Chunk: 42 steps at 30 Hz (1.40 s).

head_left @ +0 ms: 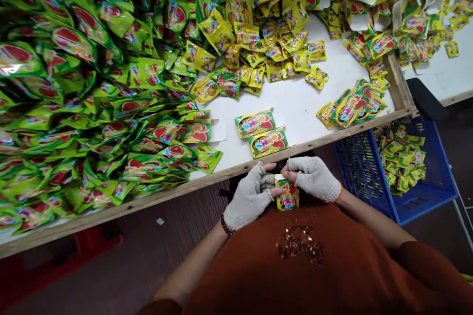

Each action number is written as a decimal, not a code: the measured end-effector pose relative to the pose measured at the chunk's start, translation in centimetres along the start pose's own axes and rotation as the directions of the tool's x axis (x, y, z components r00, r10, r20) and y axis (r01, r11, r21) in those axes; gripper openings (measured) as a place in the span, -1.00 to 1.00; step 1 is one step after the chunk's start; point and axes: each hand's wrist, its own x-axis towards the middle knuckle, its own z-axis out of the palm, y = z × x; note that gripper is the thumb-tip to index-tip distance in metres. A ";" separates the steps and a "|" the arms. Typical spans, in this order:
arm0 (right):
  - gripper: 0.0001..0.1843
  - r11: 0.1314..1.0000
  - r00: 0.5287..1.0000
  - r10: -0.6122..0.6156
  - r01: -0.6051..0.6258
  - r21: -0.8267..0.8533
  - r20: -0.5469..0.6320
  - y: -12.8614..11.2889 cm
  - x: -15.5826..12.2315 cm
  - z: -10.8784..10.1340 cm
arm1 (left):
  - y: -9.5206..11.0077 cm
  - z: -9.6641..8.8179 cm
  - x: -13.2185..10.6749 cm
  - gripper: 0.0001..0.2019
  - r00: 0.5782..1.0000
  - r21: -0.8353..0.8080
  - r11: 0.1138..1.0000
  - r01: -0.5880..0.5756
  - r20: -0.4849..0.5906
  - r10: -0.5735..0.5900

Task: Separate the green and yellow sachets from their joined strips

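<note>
Close to my body, just below the table edge, I hold a small printed box (287, 194) with yellow, green and red artwork. My left hand (249, 197), in a white glove with bare fingertips, grips its left side. At the box's top end, the fingers of my right hand (313, 177), gloved alike, are pinched together. On the table edge in front of my hands lie two similar flat boxes (268, 142), one overlapping the other. Whether the held box has anything inside, I cannot tell.
Green watermelon-print packets (74, 44) pile up on the left of the white table (291, 103). Yellow packets (247, 37) heap at the back. More boxes and packets (353, 103) lie at right, by a wooden rim (399, 83). A blue crate (424, 202) with yellow packets stands below right.
</note>
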 end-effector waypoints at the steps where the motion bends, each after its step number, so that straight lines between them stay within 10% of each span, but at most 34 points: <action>1: -0.79 1.000 1.000 -0.009 0.009 0.002 0.007 0.1 0.0 -0.1 | 0.0 0.0 0.0 -0.39 1.000 0.012 1.000 -0.002 0.000 0.002; 12: -0.64 0.934 0.984 0.060 -0.115 0.337 0.167 2.6 -2.1 0.0 | -0.5 -0.8 0.5 -0.83 0.974 0.397 0.889 -0.227 0.075 0.215; 19: -0.59 0.980 0.998 -0.009 -0.003 0.199 0.058 3.1 -3.5 2.3 | -0.3 -0.9 0.0 -0.82 0.953 0.490 0.817 -0.303 0.182 0.244; 23: -0.68 0.989 0.996 -0.073 0.079 0.122 -0.047 2.0 -2.5 0.3 | 3.4 -1.1 0.4 -0.80 0.829 0.697 0.474 -0.538 0.336 0.448; 26: -0.74 0.996 0.943 -0.081 0.087 0.003 -0.322 1.1 -0.9 -4.2 | 7.0 -1.1 1.7 -0.79 0.722 0.852 0.140 -0.505 0.328 0.610; 32: -0.82 0.857 0.758 -0.342 0.009 -0.515 -0.556 -0.2 2.1 -12.1 | 10.4 0.4 5.2 -0.88 0.885 0.982 -0.157 -0.109 0.168 0.434; 38: -0.81 0.888 0.824 -0.369 0.176 -0.424 -0.431 -0.3 3.9 -7.3 | 11.1 2.8 7.4 -0.78 0.903 0.914 -0.308 -0.265 0.347 0.253; 42: -0.82 0.913 0.846 -0.349 0.209 -0.350 -0.404 0.2 4.2 -4.6 | 12.1 3.3 8.4 -0.71 0.946 0.939 -0.271 -0.214 0.268 0.183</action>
